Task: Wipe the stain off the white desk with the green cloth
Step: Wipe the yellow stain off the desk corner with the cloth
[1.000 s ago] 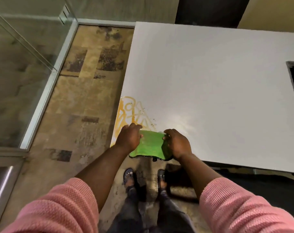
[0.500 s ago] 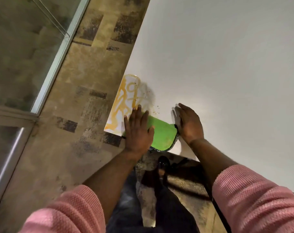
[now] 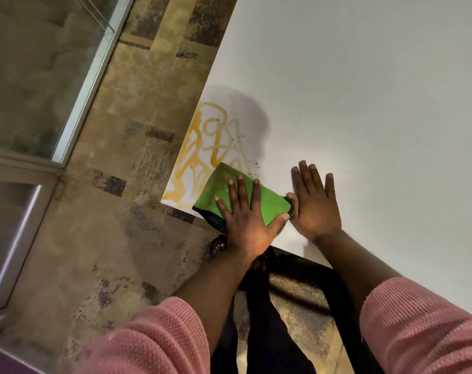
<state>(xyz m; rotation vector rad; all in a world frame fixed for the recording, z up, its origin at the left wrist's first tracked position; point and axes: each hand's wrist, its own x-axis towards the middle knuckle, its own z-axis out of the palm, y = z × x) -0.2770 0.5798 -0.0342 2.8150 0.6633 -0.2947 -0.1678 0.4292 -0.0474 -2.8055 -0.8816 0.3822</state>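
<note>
The left hand (image 3: 244,225) lies flat, fingers spread, pressing the green cloth (image 3: 272,205) on the white desk (image 3: 364,103); the orange stain (image 3: 202,155) lies at its eleven o'clock; the right hand (image 3: 315,203) rests open-palmed at three o'clock.

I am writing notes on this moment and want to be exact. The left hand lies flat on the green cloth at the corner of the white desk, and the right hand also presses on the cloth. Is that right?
Not quite. In the head view the right hand lies flat on the bare white desk beside the green cloth, not on it. The left hand does lie flat on the cloth at the corner.
</note>
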